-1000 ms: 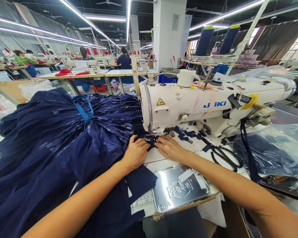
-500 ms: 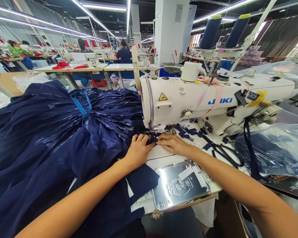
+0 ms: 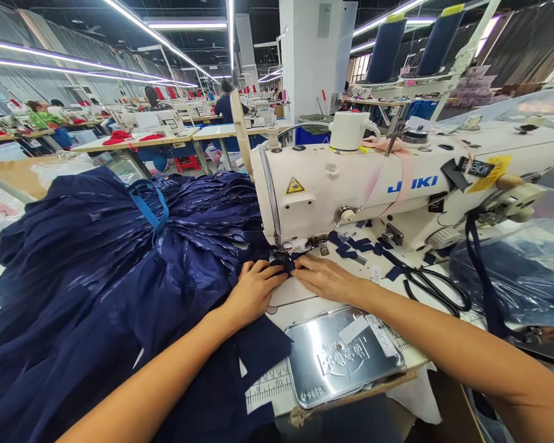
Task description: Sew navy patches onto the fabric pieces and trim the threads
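A white sewing machine (image 3: 351, 191) marked JUKI stands ahead of me. Just below its needle end, both hands press on a small piece of navy fabric (image 3: 285, 266). My left hand (image 3: 255, 288) lies left of the presser foot with its fingertips on the cloth. From the right, my right hand (image 3: 324, 278) pinches the edge of the same piece, its fingers close together. The needle itself is hidden by the machine head and the fingers. A large heap of navy garments (image 3: 120, 264), bound with a blue strap (image 3: 148, 209), spreads out to the left.
Black scissors (image 3: 436, 286) and navy scraps (image 3: 357, 245) lie right of the needle area. A shiny metal tin lid (image 3: 314, 369) rests at the table's front edge over a printed ruler (image 3: 270, 387). Plastic-wrapped cloth (image 3: 512, 277) sits at far right. Other people work behind.
The view has shifted and tilted slightly. Both hands stay at the presser foot, with the fabric between them moved only a little.
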